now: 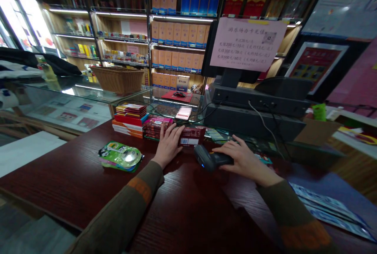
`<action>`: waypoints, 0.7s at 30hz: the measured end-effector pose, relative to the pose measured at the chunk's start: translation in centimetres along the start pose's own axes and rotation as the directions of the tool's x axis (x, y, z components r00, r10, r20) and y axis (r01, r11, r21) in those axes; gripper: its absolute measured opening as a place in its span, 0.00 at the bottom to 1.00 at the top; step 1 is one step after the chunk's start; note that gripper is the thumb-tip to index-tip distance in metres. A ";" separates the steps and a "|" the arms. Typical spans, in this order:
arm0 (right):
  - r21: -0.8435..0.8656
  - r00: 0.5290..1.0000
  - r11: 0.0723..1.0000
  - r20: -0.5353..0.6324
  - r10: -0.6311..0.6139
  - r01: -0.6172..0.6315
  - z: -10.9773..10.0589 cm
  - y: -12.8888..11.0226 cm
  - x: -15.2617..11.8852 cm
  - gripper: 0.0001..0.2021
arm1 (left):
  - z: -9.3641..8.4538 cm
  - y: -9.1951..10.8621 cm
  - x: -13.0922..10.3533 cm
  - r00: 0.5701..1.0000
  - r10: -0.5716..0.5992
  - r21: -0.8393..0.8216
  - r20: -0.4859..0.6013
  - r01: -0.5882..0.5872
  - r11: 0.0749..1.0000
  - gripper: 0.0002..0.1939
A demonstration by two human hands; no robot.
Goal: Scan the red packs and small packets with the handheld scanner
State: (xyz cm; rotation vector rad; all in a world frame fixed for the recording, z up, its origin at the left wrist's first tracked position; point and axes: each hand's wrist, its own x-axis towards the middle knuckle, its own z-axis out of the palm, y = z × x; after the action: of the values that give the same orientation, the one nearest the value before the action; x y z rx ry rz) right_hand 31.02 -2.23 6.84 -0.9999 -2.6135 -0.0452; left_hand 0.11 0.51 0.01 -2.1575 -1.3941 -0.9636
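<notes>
A black handheld scanner (210, 157) with a small blue light is in my right hand (241, 157), its head pointing left, low over the dark wooden table (118, 195). My left hand (169, 144) rests with fingers spread on the dark red boxes. One of these, a long box (192, 136) with a white barcode label, lies at its fingertips. Beside it is a stack of red and pink packets (151, 129). Further left stands a pile of red, yellow and orange boxes (129, 122). A green blister pack (121, 156) lies left of my left hand.
A monitor stand and dark cash register (253, 118) stand behind my right hand. A wicker basket (119, 79) sits on the glass counter at the left. Blue-and-white packets (330, 207) lie at the right. Shelves of boxes line the back wall.
</notes>
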 end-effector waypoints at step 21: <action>0.035 0.998 0.999 0.062 -0.007 0.005 0.3 -1.1 0.3 0.22 | 0.0 0.0 -0.3 1.000 0.024 0.001 -0.007 -0.024 1.000 0.42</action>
State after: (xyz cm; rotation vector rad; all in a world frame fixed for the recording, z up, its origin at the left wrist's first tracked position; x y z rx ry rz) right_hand 29.99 -2.79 6.76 -0.9968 -2.6642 0.0303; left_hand 0.08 0.36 -0.20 -2.1638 -1.3617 -0.9602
